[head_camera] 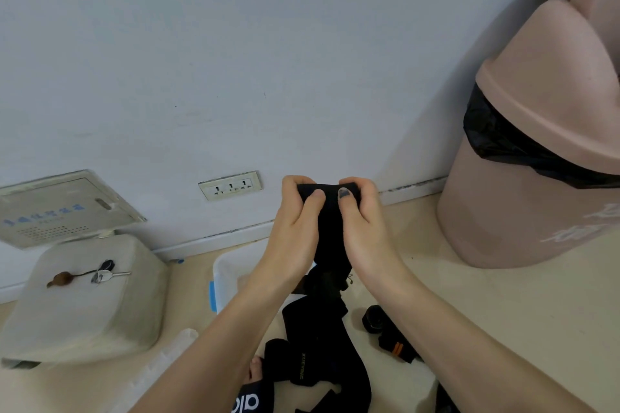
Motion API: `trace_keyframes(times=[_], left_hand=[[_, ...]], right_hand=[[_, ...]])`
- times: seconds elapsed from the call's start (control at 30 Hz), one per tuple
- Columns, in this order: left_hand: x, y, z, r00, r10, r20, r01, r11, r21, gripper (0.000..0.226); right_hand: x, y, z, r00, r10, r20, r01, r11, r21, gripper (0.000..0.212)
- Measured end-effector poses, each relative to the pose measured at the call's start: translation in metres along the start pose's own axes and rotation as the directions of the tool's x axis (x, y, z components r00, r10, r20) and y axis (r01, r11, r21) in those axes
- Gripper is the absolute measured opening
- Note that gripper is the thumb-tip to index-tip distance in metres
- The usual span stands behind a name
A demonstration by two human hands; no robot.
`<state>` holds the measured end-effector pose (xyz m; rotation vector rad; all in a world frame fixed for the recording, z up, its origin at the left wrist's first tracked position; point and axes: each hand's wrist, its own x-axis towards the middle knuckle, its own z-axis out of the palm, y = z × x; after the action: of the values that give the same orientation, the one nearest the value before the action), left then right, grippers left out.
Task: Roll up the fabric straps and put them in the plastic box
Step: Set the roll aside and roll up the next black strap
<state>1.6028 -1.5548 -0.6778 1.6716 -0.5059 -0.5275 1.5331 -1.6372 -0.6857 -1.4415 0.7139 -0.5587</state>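
A black fabric strap (330,228) is held up in front of the wall, its top end folded over between both hands. My left hand (295,221) pinches the top left corner with thumb over fingers. My right hand (364,221) pinches the top right corner the same way. The strap hangs down between my wrists toward a white plastic box (223,273) on the floor. More black straps (312,355) lie tangled under my forearms, one with white lettering. A rolled black strap (374,318) lies to the right.
A pink swing-lid bin (536,151) with a black liner stands at the right against the wall. A beige plastic stool (90,298) with keys (100,273) on it sits at the left. A wall socket (230,185) and a panel (63,208) are low on the wall.
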Motion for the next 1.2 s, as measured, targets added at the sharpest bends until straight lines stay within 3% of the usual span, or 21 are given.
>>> trace_keyframes(times=[0.23,0.43,0.63,0.87,1.03,1.2], left_hand=[[0.003,0.0,0.002,0.994,0.068,-0.087,-0.066,0.998,0.024,0.006],[0.002,0.005,0.0,0.999,0.041,-0.017,-0.041,0.999,-0.019,0.01],[0.007,0.002,-0.008,0.99,0.128,-0.051,-0.126,0.991,0.034,0.011],[0.008,0.004,-0.014,0.988,0.155,0.007,-0.154,0.987,-0.049,0.016],[0.007,0.003,-0.014,0.988,0.156,0.014,-0.156,0.987,-0.031,0.029],[0.006,0.004,-0.014,0.984,0.18,0.013,-0.18,0.983,-0.021,0.029]], right_hand=[[0.002,-0.007,-0.004,1.0,-0.002,0.029,0.002,1.0,0.013,0.023],[0.005,-0.013,-0.008,0.999,0.014,-0.047,-0.008,0.993,0.121,0.021],[0.009,-0.018,-0.017,0.977,0.141,0.163,-0.17,0.968,0.185,0.014],[0.01,-0.018,-0.025,0.964,0.077,0.253,-0.128,0.974,0.189,0.015],[0.013,-0.018,-0.028,0.953,0.084,0.292,-0.127,0.983,0.13,0.027],[0.013,-0.019,-0.029,0.948,0.088,0.307,-0.109,0.993,0.052,0.014]])
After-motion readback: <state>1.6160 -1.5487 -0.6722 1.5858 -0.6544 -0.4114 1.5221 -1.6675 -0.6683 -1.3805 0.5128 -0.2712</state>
